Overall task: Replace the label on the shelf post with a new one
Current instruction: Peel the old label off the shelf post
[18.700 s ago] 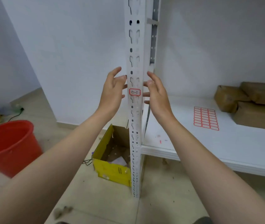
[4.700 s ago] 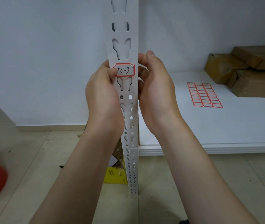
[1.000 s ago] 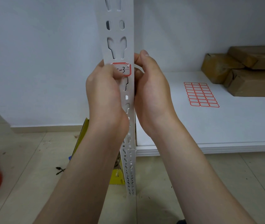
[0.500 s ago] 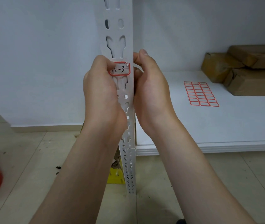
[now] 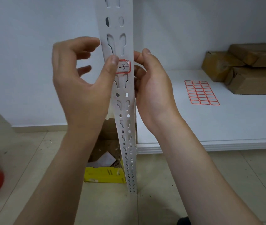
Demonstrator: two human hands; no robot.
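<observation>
Label (image 5: 123, 66) on shelf post (image 5: 121, 98) sits between the hands. Left hand (image 5: 80, 85), fingers (image 5: 80, 44) spread, thumbs its edge; right hand (image 5: 153, 88) grips the post.

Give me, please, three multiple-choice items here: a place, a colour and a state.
1. Where does the label sheet lie? A on the floor; B on the white shelf; C in a drawer.
2. What colour borders the label on the shelf post? A blue; B green; C red.
3. What does the left hand do? A holds a pen; B presses its thumb on the label; C hangs idle.
Answers: B, the sheet lies flat on the shelf; C, its rim is red; B, the thumb covers the label's left part.
</observation>
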